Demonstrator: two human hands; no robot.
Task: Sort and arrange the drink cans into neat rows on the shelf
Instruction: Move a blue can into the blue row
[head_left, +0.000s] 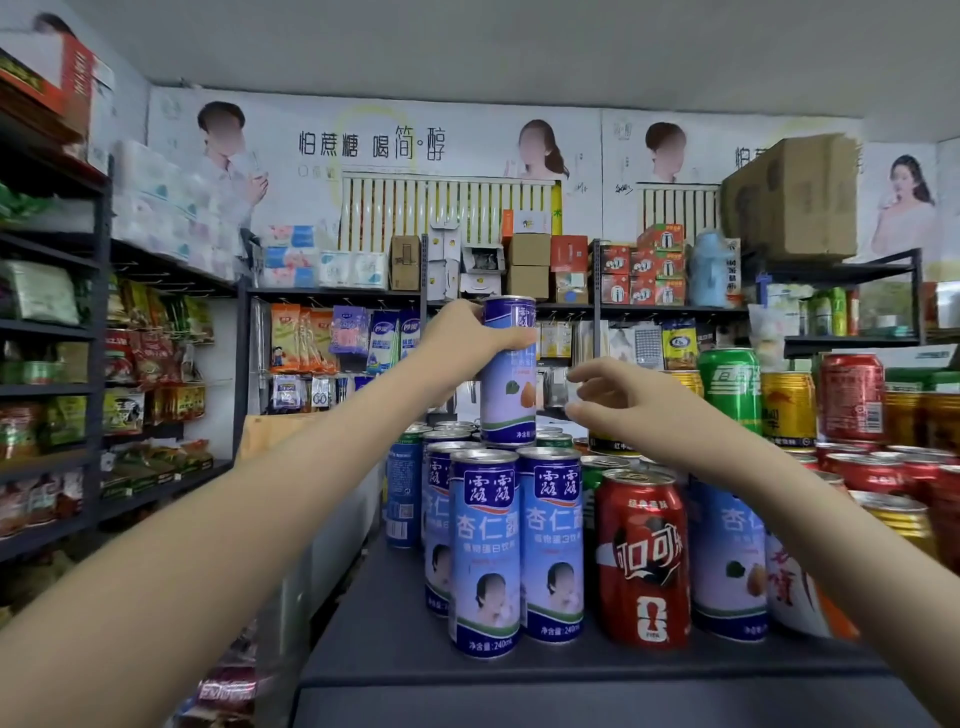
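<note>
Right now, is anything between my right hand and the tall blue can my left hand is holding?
Nothing visible. Only open space separates the right hand from the blue can gripped by the left hand.

Blue cans (485, 556): glossy printed metal, bare silvery tops. Shelf (395, 639): matt dark surface. Box (792, 200): plain brown cardboard.

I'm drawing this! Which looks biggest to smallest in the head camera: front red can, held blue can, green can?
1. red can
2. held blue can
3. green can
The red one is nearest, so true sizes stay unsure.
</note>
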